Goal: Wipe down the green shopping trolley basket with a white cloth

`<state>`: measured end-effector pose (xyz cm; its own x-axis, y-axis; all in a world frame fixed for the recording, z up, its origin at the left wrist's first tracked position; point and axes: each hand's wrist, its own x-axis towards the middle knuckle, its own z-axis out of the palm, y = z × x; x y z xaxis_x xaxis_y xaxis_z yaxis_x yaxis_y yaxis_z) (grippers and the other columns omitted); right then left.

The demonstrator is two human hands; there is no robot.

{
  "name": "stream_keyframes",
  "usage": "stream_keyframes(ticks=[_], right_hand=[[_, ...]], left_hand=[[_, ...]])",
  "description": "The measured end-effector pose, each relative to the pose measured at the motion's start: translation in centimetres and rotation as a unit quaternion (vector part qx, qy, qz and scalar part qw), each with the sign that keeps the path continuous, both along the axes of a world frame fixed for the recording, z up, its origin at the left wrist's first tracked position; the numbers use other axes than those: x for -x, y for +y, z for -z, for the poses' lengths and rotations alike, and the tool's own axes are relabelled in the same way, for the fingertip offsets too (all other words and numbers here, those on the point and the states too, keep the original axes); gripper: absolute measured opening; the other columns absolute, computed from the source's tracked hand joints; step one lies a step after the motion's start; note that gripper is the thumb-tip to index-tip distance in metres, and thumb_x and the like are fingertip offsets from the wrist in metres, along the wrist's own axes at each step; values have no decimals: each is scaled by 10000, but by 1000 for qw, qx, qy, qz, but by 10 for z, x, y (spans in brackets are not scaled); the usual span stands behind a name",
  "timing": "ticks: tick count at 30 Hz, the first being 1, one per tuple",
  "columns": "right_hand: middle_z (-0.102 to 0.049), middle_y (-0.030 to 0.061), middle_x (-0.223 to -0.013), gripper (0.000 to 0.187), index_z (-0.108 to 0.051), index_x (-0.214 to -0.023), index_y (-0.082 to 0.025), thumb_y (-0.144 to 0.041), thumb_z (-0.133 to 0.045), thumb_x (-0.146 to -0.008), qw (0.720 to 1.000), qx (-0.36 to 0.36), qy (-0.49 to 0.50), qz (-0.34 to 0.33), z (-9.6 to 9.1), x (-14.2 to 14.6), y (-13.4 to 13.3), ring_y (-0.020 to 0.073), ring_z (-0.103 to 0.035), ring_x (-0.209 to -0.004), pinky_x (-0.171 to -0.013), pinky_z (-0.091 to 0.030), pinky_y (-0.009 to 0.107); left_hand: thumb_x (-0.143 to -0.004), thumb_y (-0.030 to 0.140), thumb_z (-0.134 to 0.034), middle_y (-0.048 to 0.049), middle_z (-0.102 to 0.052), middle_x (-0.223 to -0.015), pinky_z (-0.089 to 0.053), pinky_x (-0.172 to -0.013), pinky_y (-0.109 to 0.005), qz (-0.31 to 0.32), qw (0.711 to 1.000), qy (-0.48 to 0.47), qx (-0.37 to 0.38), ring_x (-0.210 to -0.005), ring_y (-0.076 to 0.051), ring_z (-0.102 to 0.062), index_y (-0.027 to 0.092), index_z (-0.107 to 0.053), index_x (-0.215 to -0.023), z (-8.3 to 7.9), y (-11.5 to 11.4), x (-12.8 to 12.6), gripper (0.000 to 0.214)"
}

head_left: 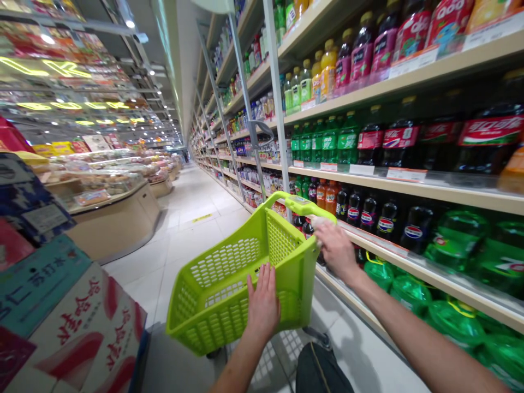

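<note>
A lime-green shopping cart (241, 305) with a perforated basket stands at an angle in front of me, and nothing shows inside it. My left hand (264, 303) lies against the near side of the basket, its fingers stretched up to the rim. My right hand (336, 248) is closed around the right end of the cart's green handle (301, 204). Beside its fingers is a small whitish patch, too blurred to make out. My dark-clothed leg (321, 371) is behind the cart.
Shelves of drinks line the right side, with cola bottles (405, 134), green soda bottles (347, 136) and large green bottles (454, 322) low down. Stacked cartons (82, 333) stand close on the left. Farther off is a rounded display counter (118, 218). A tiled aisle (184, 191) runs ahead.
</note>
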<state>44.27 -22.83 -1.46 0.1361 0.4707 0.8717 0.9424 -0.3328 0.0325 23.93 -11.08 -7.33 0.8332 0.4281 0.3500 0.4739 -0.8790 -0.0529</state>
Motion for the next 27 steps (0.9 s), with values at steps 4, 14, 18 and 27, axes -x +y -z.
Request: stream_keyframes(ticks=[4,14,18,27], right_hand=[[-615,33,-1107,303,-612,-967,-221,-76,-415,-789,991,60,-59,-105,10,16,2,173,-491,-1117,-986,-292,411],[-613,39,-1109,309,-617,-960,-218,-77,-406,-785,993,44,-44,-100,15,21,5,177,-481,-1131,-970,-333,400],[-592,72,-1138,347,-589,-1026,-200,-60,-405,-766,999,-36,-2,-4,14,8,-11,209,-467,-1145,-967,-323,451],[-623,62,-1086,358,-598,-979,-199,-37,-386,-740,999,14,2,-32,53,4,-35,200,-522,-1085,-933,-380,429]], left_hand=[[-650,115,-378,-83,-170,-1434,-101,-1048,-551,-2,1000,12,12,-1328,-215,-112,88,-202,-1348,4,1,5,720],[-660,133,-395,-108,-194,-1429,-137,-1045,-547,-23,1000,4,-3,-1322,-234,-135,80,-196,-1348,10,5,8,719],[-666,141,-406,-100,-186,-1432,-144,-1044,-542,-24,1000,5,-2,-1324,-230,-126,92,-180,-1354,12,4,11,725],[-674,152,-403,-99,-161,-1437,-137,-1046,-532,-41,999,-8,2,-1326,-222,-113,81,-157,-1357,14,1,8,729]])
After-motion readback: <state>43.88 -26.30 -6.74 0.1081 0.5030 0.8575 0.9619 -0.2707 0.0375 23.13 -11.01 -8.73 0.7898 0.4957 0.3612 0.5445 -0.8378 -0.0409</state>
